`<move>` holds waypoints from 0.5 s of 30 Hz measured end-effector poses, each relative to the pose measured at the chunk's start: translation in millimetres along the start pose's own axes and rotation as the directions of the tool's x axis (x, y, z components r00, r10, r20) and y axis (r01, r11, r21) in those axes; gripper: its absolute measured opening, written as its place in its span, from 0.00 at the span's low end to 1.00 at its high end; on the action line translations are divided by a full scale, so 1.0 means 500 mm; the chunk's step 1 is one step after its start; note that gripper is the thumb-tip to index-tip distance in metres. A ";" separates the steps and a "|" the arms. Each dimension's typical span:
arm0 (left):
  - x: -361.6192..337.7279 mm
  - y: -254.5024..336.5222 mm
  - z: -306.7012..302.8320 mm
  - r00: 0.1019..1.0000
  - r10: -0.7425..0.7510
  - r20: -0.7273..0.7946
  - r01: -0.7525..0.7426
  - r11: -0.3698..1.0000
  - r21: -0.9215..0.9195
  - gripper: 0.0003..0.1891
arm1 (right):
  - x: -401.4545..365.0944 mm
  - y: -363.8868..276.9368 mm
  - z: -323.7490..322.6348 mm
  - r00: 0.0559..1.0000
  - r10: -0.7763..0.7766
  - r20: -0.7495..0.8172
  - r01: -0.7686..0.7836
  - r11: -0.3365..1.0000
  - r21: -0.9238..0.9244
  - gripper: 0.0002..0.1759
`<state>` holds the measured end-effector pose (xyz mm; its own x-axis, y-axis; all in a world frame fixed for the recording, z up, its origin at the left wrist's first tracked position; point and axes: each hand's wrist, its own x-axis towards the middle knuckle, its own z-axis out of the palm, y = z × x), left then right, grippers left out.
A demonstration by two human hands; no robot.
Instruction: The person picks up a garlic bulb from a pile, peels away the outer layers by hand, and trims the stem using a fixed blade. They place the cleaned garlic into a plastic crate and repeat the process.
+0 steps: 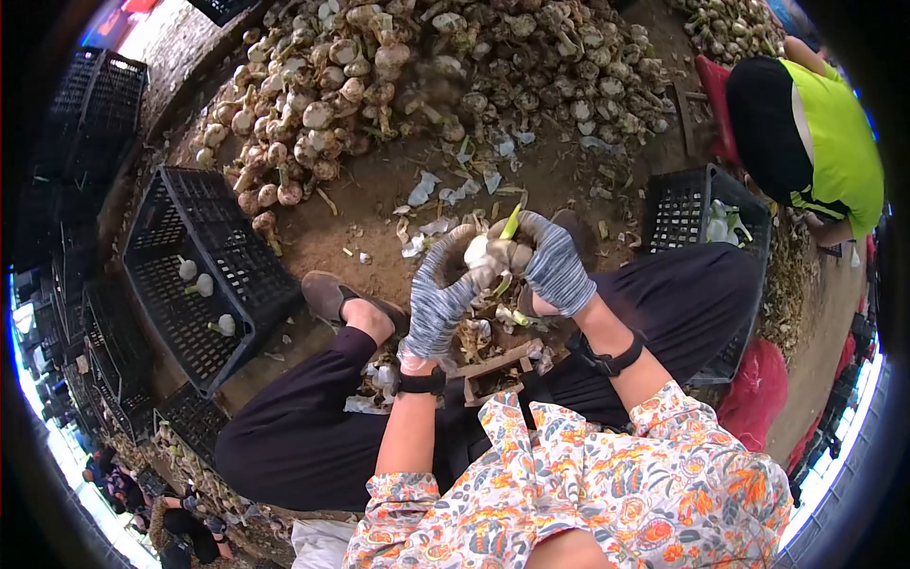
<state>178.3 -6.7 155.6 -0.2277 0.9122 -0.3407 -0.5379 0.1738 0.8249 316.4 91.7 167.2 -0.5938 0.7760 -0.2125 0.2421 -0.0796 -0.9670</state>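
Both of my hands wear grey knitted gloves and meet in front of me around one white garlic bulb [482,252]. My left hand [442,289] has its fingers curled round the bulb's left side. From the right, my right hand [555,261] grips the same bulb. A short green stem [512,223] sticks up between the hands. Parts of the bulb are hidden by the gloved fingers. Below the hands, peelings and a small wooden piece [498,362] lie on the ground between my legs.
A big heap of garlic [332,95] spreads ahead. The black crate [194,275] at left holds a few bulbs; another crate [678,213] at right holds some with green stems. A person in a yellow-green top [839,142] sits at upper right. A red sack [754,389] lies lower right.
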 end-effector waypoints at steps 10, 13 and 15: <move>-0.004 0.011 0.012 1.000 0.000 0.005 0.000 1.000 0.019 0.32 | -0.004 -0.007 -0.032 0.943 0.293 0.160 -0.333 0.853 0.401 0.16; -0.006 0.016 0.012 0.999 -0.051 0.010 0.052 0.999 -0.015 0.32 | -0.006 -0.016 -0.037 0.936 0.288 0.204 -0.351 0.817 0.457 0.16; -0.005 0.011 0.014 1.000 -0.024 0.006 0.024 1.000 -0.005 0.32 | -0.005 -0.008 -0.038 0.973 0.181 0.146 -0.222 0.910 0.351 0.17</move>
<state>181.4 -5.6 164.3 -0.2095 0.9101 -0.3576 -0.5471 0.1940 0.8143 331.3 101.9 174.3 -0.6456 0.6491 -0.4023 0.0828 -0.4642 -0.8818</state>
